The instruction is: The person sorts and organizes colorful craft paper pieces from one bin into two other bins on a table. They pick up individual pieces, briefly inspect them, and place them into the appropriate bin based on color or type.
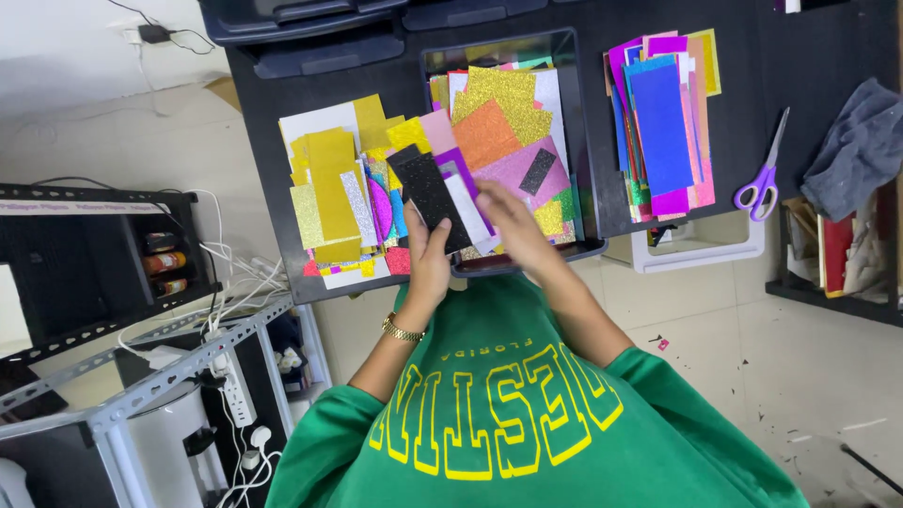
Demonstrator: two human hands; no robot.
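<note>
Your right hand (513,230) blurs and covers the glitter sheets beneath it in the black tray (583,141); the dark bins (310,28) are cut off at the top edge.

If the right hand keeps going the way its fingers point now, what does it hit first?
The right hand points up and left, toward the stack of sheets in the left hand. It would likely meet the white strip beside the black glitter sheet first, though depth is unclear.

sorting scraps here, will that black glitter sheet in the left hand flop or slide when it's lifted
The black glitter sheet stands flat and straight above the left hand, so it is probably fairly stiff, more like card than tissue. It looks thin, so likely very light. The right hand rests on other sheets beside it; its sparkly face probably grips a little rather than slipping.
</note>
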